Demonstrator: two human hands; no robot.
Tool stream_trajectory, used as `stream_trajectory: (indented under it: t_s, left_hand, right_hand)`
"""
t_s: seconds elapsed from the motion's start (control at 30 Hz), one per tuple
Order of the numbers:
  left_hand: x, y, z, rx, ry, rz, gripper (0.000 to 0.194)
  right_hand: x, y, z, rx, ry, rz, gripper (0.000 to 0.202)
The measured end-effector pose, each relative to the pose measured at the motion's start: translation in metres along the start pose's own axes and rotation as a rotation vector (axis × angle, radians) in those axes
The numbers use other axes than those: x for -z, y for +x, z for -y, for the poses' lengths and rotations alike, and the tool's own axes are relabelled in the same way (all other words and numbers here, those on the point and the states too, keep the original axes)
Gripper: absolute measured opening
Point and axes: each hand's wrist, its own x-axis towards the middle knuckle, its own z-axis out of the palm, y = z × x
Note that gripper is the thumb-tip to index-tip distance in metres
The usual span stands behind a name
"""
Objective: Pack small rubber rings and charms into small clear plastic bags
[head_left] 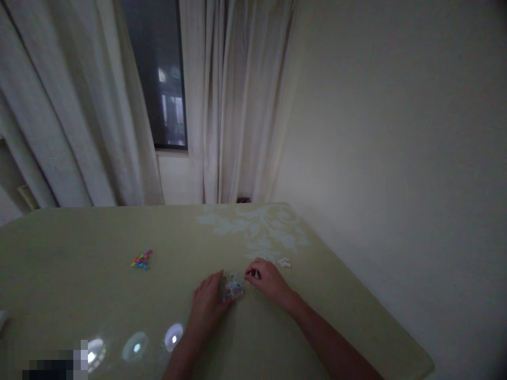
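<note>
One left hand (208, 303) is curled around one clear container (232, 286); one right hand (266, 278) is pinched at its right, any held item unclear; one colorful pile (141, 260) is seen far left.

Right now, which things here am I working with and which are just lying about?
Working with:
Clear container, held by your left hand
White pieces beyond your right hand, probably
Colourful pieces off to the left, perhaps

Lying about, it seems:
White object, partly out of view
Small dark object, far back
</note>
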Motion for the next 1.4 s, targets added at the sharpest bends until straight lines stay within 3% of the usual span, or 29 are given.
stream_trajectory:
  t_s: [0.07, 0.13, 0.2, 0.3, 0.4, 0.5, 0.57, 0.7, 0.83, 0.97, 1.1, 1.23, 1.4]
  left_hand:
    - [0.001, 0.0, 0.001, -0.011, -0.011, -0.001, 0.075]
    - [0.001, 0.0, 0.001, -0.026, -0.023, 0.022, 0.075]
    - [0.001, 0.0, -0.001, -0.042, -0.033, 0.05, 0.076]
    - [-0.002, -0.001, -0.005, -0.085, -0.046, 0.073, 0.076]
    - [-0.008, -0.003, -0.008, -0.136, -0.056, 0.096, 0.074]
    - [-0.014, -0.006, -0.01, -0.178, -0.081, 0.107, 0.075]
    - [-0.016, -0.007, -0.011, -0.19, -0.12, 0.084, 0.08]
    - [-0.014, -0.008, -0.014, -0.196, -0.201, 0.062, 0.092]
    - [-0.005, -0.008, -0.016, -0.258, -0.223, 0.063, 0.078]
    - [-0.001, -0.012, -0.015, -0.307, -0.17, -0.023, 0.066]
    - [0.0, -0.015, -0.015, -0.359, -0.155, 0.015, 0.059]
    - [0.002, -0.017, -0.018, -0.376, -0.054, -0.028, 0.055]
    - [0.003, -0.018, -0.022, -0.376, 0.115, -0.058, 0.042]
  right_hand:
    - [0.013, -0.004, -0.025, -0.13, -0.119, -0.159, 0.025]
    - [0.025, -0.01, -0.051, -0.277, -0.264, -0.238, 0.063]
    - [0.033, -0.015, -0.073, -0.396, -0.271, -0.177, 0.09]
    - [0.036, -0.022, -0.089, -0.353, -0.198, -0.083, 0.074]
    - [0.028, -0.027, -0.086, -0.32, -0.192, -0.138, 0.05]
    - [0.018, -0.032, -0.072, -0.295, -0.166, -0.243, 0.053]
    - [0.01, -0.035, -0.059, -0.177, -0.047, -0.263, 0.06]
    - [-0.006, -0.034, -0.032, 0.142, 0.251, -0.096, 0.063]
    - [-0.019, -0.028, -0.019, 0.295, 0.368, 0.026, 0.056]
    - [-0.021, -0.021, -0.023, 0.331, 0.394, 0.075, 0.053]
    - [-0.021, -0.017, -0.028, 0.329, 0.415, 0.102, 0.057]
    - [-0.019, -0.019, -0.027, 0.304, 0.515, 0.117, 0.056]
    - [-0.02, -0.022, -0.024, 0.258, 0.432, 0.059, 0.045]
